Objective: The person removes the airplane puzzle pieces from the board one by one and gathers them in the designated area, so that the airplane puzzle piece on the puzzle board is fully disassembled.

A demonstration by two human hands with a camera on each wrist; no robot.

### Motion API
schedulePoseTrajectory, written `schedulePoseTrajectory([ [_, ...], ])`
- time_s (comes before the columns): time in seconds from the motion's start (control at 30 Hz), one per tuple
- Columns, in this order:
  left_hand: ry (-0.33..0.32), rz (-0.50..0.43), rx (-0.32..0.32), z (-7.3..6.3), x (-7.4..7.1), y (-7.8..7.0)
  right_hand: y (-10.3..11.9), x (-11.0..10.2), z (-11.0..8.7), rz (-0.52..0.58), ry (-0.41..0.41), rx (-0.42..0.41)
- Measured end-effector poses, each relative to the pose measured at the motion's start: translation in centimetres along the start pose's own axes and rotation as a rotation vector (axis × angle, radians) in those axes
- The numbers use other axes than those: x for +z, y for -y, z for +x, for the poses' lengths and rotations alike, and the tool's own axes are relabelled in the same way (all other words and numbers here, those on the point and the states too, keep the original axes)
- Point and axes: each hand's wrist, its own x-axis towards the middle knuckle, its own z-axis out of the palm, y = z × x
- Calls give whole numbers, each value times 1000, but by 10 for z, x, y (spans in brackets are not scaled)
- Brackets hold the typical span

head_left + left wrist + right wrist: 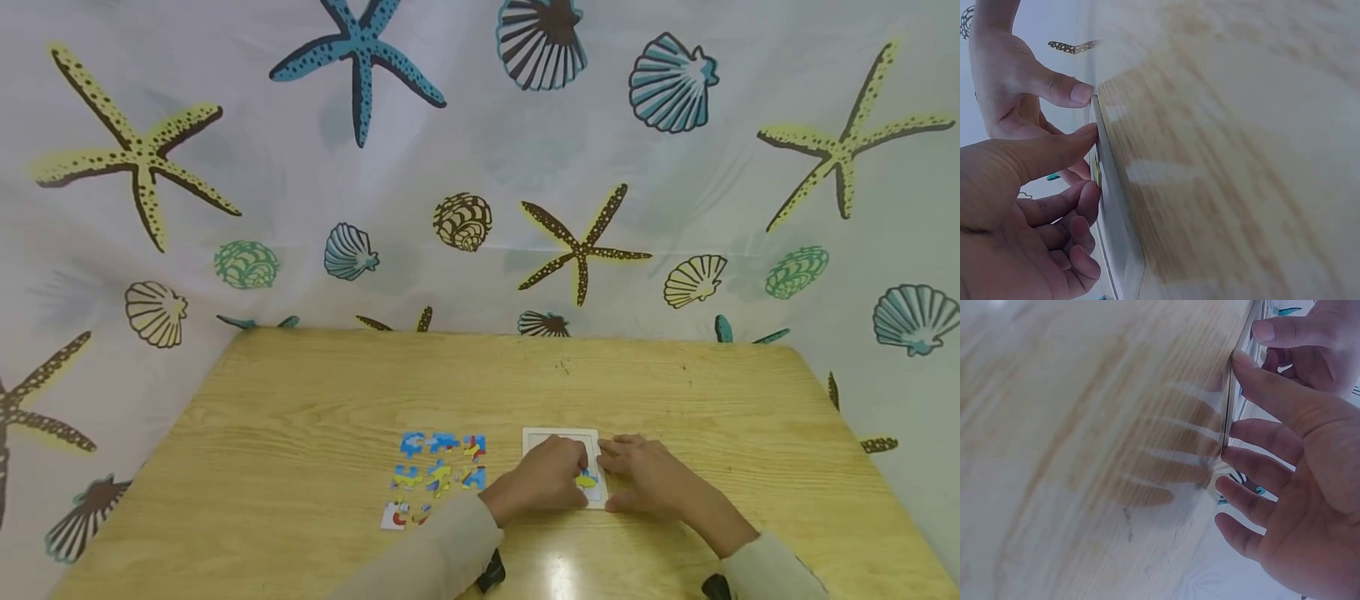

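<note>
A white puzzle tray [534,436] with a thin inner outline lies flat on the wooden table. My left hand [551,472] reaches over it, thumb and curled index finger pinching a blue and yellow puzzle piece [587,480] at the tray's right side. In the left wrist view a yellow sliver of this piece shows between thumb and fingertip, low against the tray. My right hand [651,478] steadies the tray's right edge, its fingers extended and thumb near the front corner. The left hand hides much of the tray's inside.
Several loose jigsaw pieces [438,477] in blue, yellow and red lie in rough rows left of the tray. The left sleeve [435,546] overlaps the nearest ones. A patterned cloth [480,167] with shells and starfish hangs behind the table [315,392].
</note>
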Motion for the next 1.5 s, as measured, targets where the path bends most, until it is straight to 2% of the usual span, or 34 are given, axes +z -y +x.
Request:
schedulePoseTrajectory([
  [0.8, 12, 33, -33, 4, 1, -6, -2, 1, -2, -3, -20, -25],
  [0.93, -2, 53, -24, 4, 1, -6, -3, 1, -2, -12, -26, -37],
  [1.3, -84, -41, -1, 7, -4, -9, -3, 2, -3, -4, -40, -36],
  [1.5, -79, -53, 28, 9, -5, -7, -2, 0, -3, 7, -36, -33],
])
